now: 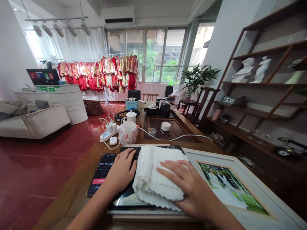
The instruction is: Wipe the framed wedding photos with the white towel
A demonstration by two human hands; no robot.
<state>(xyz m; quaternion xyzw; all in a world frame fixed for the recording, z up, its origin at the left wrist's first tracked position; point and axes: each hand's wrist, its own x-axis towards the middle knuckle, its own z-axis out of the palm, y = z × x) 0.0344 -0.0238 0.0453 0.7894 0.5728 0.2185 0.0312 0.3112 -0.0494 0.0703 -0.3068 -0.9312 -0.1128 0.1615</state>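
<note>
A folded white cloth [160,169] with scalloped edges lies on a dark, glossy framed panel [127,201] at the near edge of the table. My right hand [184,182] rests on the cloth, its fingers spread over the top and the thumb at the near side. On the panel's left part lies my left hand [123,167], flat and with fingers stretched out, just left of the cloth. Most of the panel's surface is hidden under the cloth and hands. A white-framed wedding photo [230,185] sits to the right, partly behind my right forearm.
A phone [102,174] showing a timer lies by my left forearm. Beyond the panel stand a bagged pitcher [128,131], a power strip [109,132], a lidded white cup [131,116] and a small white bowl [166,126]. A white cable [189,136] crosses the tea tray.
</note>
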